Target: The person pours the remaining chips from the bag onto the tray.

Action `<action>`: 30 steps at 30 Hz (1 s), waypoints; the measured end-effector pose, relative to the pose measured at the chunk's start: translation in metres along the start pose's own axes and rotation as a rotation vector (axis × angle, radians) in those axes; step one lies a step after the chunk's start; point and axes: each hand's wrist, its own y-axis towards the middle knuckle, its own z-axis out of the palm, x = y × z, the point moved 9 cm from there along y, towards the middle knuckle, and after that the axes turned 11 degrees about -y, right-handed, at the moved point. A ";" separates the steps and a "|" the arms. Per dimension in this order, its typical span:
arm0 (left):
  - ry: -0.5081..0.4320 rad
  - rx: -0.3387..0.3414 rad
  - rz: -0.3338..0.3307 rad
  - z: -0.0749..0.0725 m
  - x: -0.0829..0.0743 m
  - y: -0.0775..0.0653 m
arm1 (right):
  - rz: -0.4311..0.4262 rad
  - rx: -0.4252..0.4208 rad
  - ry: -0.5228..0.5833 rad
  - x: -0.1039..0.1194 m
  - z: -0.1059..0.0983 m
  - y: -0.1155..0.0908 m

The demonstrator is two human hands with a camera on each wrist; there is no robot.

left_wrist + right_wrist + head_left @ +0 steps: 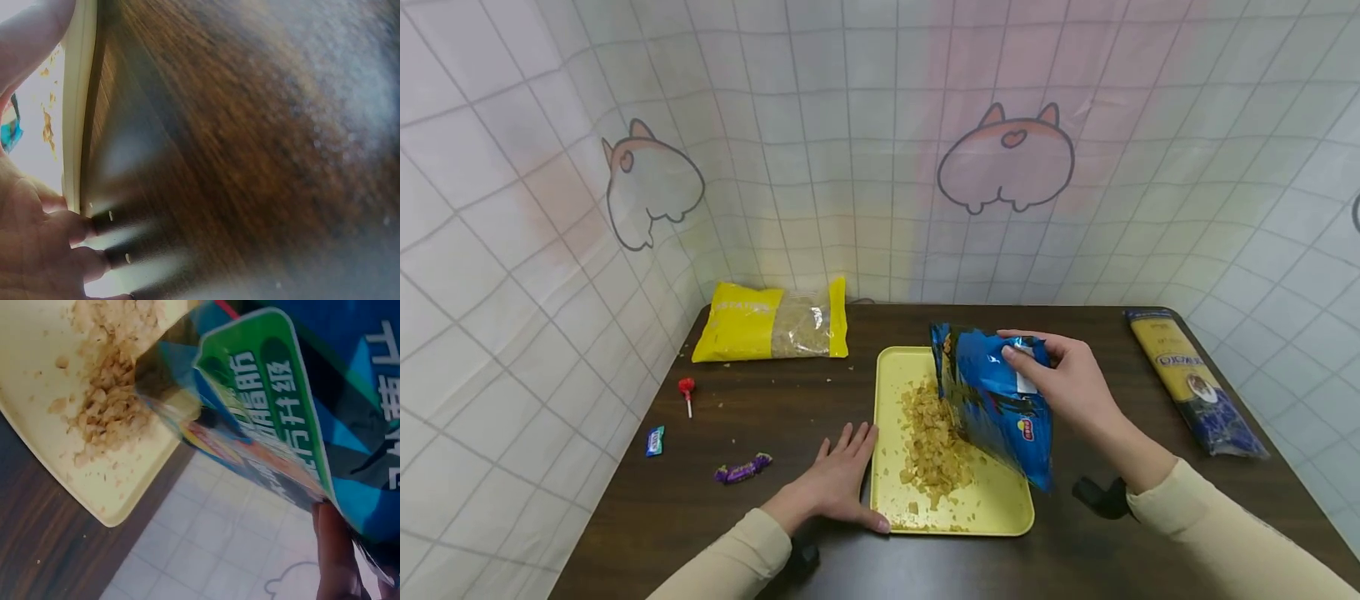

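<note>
My right hand [1071, 379] grips a blue snack bag [992, 392] by its upper right part. The bag tilts over a yellow tray [1007, 512], its mouth facing down and left. Crushed chips [934, 450] lie in a heap along the tray's middle. Close up in the right wrist view, the bag [350, 450] hangs right beside the broken chips [109, 406]. My left hand [835, 479] rests at the tray's left edge with fingers spread, the thumb at the front left corner. In the left wrist view its fingers lie against the tray rim [78, 94].
A yellow bag with a clear window [771, 323] lies at the back left. A red lollipop [687, 387], a small blue packet [655, 442] and a purple-wrapped candy [743, 468] lie on the left. A long yellow-and-blue package [1195, 383] is on the right.
</note>
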 end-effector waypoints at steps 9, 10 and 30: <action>0.006 -0.004 0.001 -0.004 -0.003 0.000 | 0.030 0.045 0.005 0.002 -0.002 -0.012; 0.006 -0.005 0.002 -0.004 -0.003 0.000 | 0.030 0.035 0.006 0.002 -0.004 -0.012; -0.002 -0.004 0.004 -0.002 -0.002 -0.001 | 0.001 -0.072 -0.040 0.015 -0.015 0.023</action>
